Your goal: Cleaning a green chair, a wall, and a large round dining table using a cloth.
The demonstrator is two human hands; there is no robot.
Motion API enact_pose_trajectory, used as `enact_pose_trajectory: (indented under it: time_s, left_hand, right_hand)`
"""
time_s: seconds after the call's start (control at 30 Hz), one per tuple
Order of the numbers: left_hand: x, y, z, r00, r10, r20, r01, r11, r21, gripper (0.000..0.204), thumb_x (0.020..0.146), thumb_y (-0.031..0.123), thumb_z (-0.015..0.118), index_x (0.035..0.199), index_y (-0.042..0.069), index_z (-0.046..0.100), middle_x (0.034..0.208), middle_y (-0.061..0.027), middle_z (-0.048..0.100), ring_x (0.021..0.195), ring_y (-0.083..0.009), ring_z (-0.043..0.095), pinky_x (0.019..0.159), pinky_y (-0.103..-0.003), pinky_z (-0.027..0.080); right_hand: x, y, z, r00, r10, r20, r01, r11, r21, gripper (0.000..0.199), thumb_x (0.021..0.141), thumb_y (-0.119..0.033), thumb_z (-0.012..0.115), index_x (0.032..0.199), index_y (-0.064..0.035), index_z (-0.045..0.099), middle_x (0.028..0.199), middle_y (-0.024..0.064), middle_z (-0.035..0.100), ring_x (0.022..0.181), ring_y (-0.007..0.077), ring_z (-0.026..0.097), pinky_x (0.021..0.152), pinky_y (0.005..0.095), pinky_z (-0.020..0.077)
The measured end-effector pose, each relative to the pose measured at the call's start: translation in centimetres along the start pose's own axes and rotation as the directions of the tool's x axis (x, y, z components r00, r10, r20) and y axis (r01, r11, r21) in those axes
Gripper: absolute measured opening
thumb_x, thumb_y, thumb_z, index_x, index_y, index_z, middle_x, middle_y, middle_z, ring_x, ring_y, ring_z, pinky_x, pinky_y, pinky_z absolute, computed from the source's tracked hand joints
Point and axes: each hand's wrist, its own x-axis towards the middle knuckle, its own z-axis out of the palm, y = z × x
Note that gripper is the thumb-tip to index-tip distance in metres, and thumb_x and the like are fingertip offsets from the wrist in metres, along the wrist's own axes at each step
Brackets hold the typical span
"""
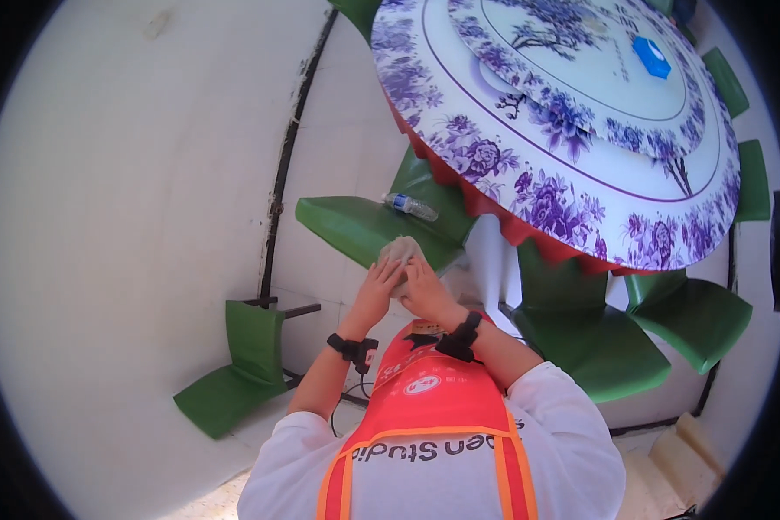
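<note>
Both of my hands are closed on a crumpled greyish-beige cloth (401, 251), held in front of my red apron. My left hand (376, 290) grips its left side and my right hand (428, 290) its right side, with the fingertips close together on top. Just beyond the cloth is a green chair (347, 224). A clear plastic bottle (412, 206) with a blue label lies on its side on that chair. The underside of the cloth is hidden by my hands.
A large round table (459, 173) with purple flower patterns and a red skirt fills the upper right. A blue box (651, 57) sits on its turntable (598, 95). More green chairs (581, 338) surround the table. Another green chair (256, 355) stands by the left wall.
</note>
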Motion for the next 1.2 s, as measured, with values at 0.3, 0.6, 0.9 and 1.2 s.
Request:
enact_pose_trajectory:
  time_s: [0.3, 0.6, 0.9, 1.2]
  left_hand:
    - [1.3, -5.0, 0.6, 1.0, 0.005, 0.029, -0.005, 1.0, 0.008, 0.051, 0.064, -0.011, 0.044, 0.113, 0.003, 0.05, 0.121, -0.0102, 0.046, 0.12, -0.0296, 0.035, 0.1, -0.048, 0.02]
    - [2.3, -13.5, -1.8, 0.995, 0.037, -0.088, -0.036, 0.999, 0.012, 0.046, 0.065, -0.01, 0.046, 0.106, 0.008, 0.056, 0.112, -0.0051, 0.053, 0.115, -0.0232, 0.042, 0.101, -0.049, 0.016]
    - [4.9, -21.9, -6.1, 0.984, 0.147, -0.099, -0.148, 0.989, -0.002, 0.042, 0.065, -0.007, 0.047, 0.103, 0.008, 0.057, 0.11, -0.0033, 0.054, 0.114, -0.021, 0.043, 0.102, -0.049, 0.013]
    - [6.1, -24.4, -7.3, 0.98, 0.17, -0.103, -0.178, 0.981, -0.073, 0.04, 0.065, -0.009, 0.046, 0.1, 0.007, 0.059, 0.108, -0.0036, 0.056, 0.113, -0.0206, 0.044, 0.101, -0.048, 0.015]
  right_hand:
    - [2.4, 0.6, 3.6, 0.999, 0.034, 0.021, -0.028, 0.971, -0.238, 0.069, 0.065, -0.028, 0.066, 0.115, 0.0106, 0.037, 0.12, 0.0259, 0.038, 0.119, 0.0376, 0.031, 0.101, 0.0446, 0.0204]
    - [9.2, -1.4, 8.5, 0.993, 0.102, 0.065, -0.078, 0.948, -0.309, 0.068, 0.07, -0.028, 0.063, 0.117, 0.0119, 0.033, 0.121, 0.0273, 0.036, 0.118, 0.0381, 0.031, 0.101, 0.0447, 0.0209]
    - [17.2, -3.3, 12.7, 0.979, 0.198, 0.052, -0.167, 0.921, -0.353, 0.069, 0.071, -0.026, 0.062, 0.118, 0.0133, 0.03, 0.12, 0.0282, 0.036, 0.117, 0.0385, 0.032, 0.1, 0.0428, 0.023]
    - [19.8, -3.3, 14.8, 0.971, 0.237, -0.006, -0.221, 0.893, -0.393, 0.069, 0.07, -0.027, 0.062, 0.117, 0.0132, 0.032, 0.119, 0.0279, 0.037, 0.115, 0.0381, 0.034, 0.099, 0.0431, 0.0236]
